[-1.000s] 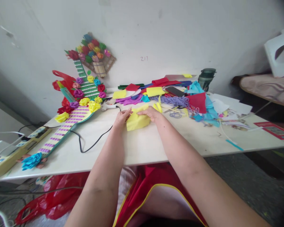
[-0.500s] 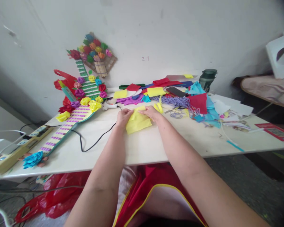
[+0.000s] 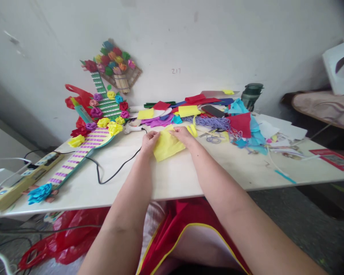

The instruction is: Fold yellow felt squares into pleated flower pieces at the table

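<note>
A yellow paper sheet [image 3: 166,146] lies on the white table [image 3: 177,175], a little beyond its middle. My left hand [image 3: 149,140] pinches the sheet's far left corner with closed fingers. My right hand [image 3: 183,135] grips its far right edge, fingers curled on the paper. The sheet lies almost flat between the two hands, with its near corner loose on the table.
Behind the hands lies a heap of coloured paper scraps [image 3: 206,110], purple cord [image 3: 215,123] and a dark green jar [image 3: 251,95]. A paper-flower craft board [image 3: 86,147] and a black cable [image 3: 114,172] lie left, a power strip [image 3: 23,179] far left, a red plastic bag [image 3: 63,240] below.
The crumpled yellow sheet has been pulled flatter between the two hands. Both hands have drawn slightly apart along its far edge.
</note>
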A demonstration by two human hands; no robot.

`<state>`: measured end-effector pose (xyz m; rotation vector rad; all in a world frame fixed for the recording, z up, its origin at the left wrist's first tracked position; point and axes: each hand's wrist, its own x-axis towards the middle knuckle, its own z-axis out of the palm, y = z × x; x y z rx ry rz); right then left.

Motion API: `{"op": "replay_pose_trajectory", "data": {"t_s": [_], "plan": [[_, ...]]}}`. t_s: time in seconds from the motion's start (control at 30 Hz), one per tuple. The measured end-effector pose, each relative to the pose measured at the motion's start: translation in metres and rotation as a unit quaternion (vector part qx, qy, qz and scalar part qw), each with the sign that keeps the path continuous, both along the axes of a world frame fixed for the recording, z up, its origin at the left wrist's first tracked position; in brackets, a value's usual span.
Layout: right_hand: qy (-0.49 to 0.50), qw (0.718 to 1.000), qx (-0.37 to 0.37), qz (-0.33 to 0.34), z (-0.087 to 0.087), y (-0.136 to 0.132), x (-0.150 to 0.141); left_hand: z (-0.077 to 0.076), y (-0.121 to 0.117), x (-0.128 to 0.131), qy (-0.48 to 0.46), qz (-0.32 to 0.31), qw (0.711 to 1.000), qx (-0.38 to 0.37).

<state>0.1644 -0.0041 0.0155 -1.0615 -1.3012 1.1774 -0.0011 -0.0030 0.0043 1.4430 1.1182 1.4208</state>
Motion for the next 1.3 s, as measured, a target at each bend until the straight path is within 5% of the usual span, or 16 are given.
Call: {"op": "replay_pose_trajectory", "data": {"t_s": [0.4,0.87,1.3], "plan": [[0.040,0.997,-0.021,0.065,0.005,-0.006,0.000,-0.002,0.002,-0.002,-0.013,0.004,1.000,-0.016],[0.027,0.998,0.011,0.057,0.004,-0.006,-0.001,0.000,0.000,0.000,-0.034,-0.001,0.998,-0.047],[-0.087,0.987,0.106,0.077,-0.004,0.003,0.002,0.006,-0.007,0.002,-0.096,-0.015,0.994,-0.057]]}}
